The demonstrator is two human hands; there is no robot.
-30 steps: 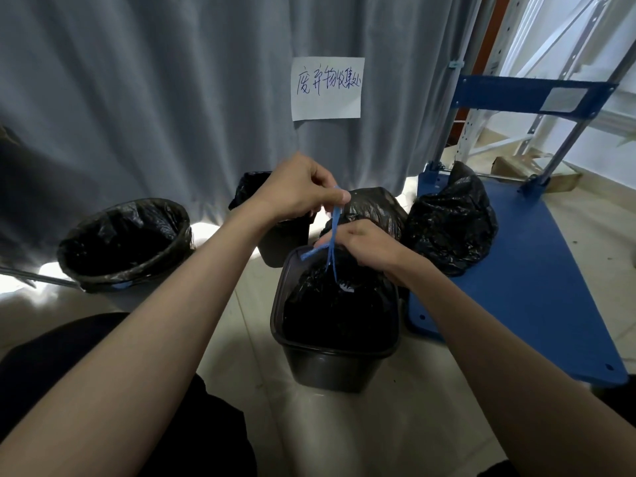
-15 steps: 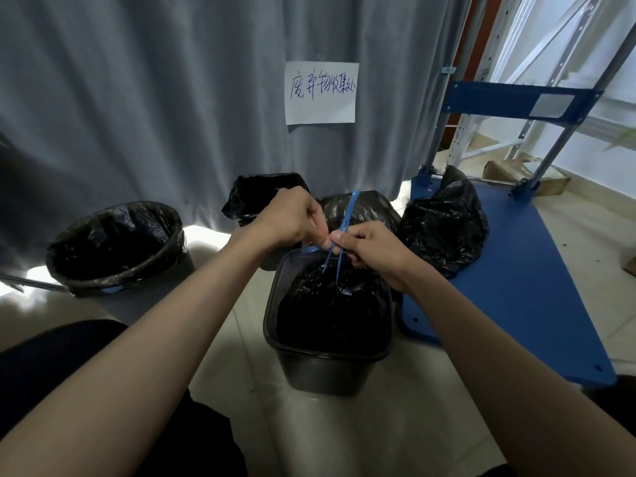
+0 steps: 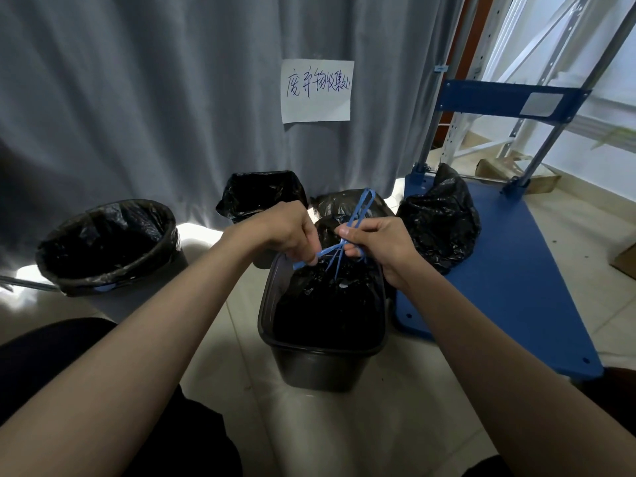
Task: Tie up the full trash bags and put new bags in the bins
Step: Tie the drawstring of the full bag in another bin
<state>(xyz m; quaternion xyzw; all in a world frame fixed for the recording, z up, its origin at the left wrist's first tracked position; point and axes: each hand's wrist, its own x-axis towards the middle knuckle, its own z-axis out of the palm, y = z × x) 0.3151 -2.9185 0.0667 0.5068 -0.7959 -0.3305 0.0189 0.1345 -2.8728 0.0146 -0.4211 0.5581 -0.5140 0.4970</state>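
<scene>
Both hands worked over the rectangular bin [image 3: 320, 356] on the floor. The left hand [image 3: 278, 232] had its fingers curled round one blue drawstring [image 3: 344, 244]; the right hand [image 3: 378, 242] pinched the other strand. The black trash bag [image 3: 327, 301] sat inside the bin, beside the blue cart [image 3: 509, 287].

Both forearms extended forward, left hand [image 3: 280, 232] and right hand [image 3: 380, 244] close together, fingers curled in pinching grip

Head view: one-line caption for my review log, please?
Both hands, left hand and right hand, pinch the blue drawstrings of a black trash bag still sitting in its dark bin.
</scene>
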